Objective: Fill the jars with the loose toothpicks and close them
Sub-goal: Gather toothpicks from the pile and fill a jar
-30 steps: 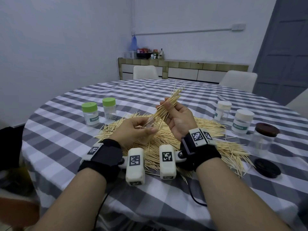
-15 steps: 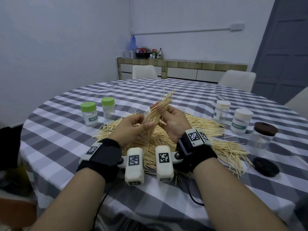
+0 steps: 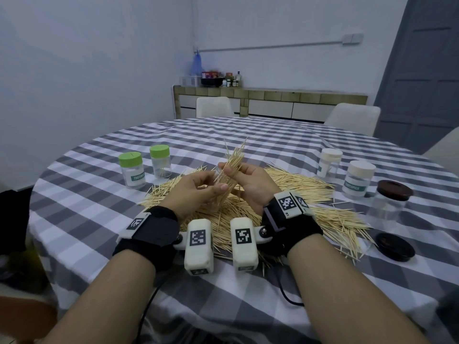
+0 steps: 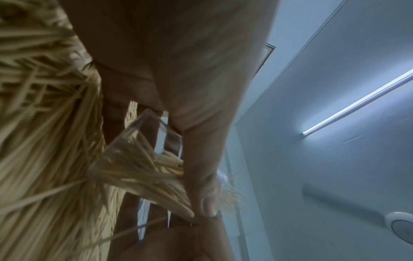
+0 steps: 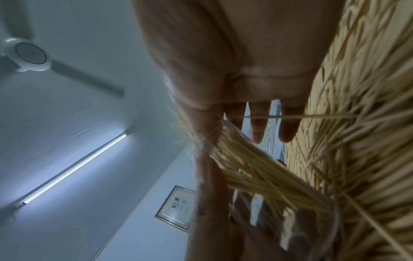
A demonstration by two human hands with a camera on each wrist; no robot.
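Note:
My left hand [image 3: 210, 186] holds a small clear jar [image 4: 143, 139], tilted, just above the big pile of loose toothpicks [image 3: 300, 192]. My right hand [image 3: 236, 171] pinches a thick bundle of toothpicks [image 3: 233, 161] between thumb and fingers. The bundle's lower ends sit inside the jar's mouth, as the right wrist view shows, bundle [image 5: 248, 169] and jar rim [image 5: 330, 227]. The upper ends fan out above my hands. From the head view the jar is mostly hidden behind my fingers.
Two green-lidded jars [image 3: 131, 170] [image 3: 161, 161] stand at the left. At the right stand two white-lidded jars [image 3: 329, 162] [image 3: 359, 178] and a brown-lidded jar [image 3: 390, 202], with a loose brown lid [image 3: 395, 247] lying nearer. Checked cloth [image 3: 248, 306] covers the round table.
My right hand has brought the bundle left and down, sliding its lower ends into the jar. The two hands have closed in on each other.

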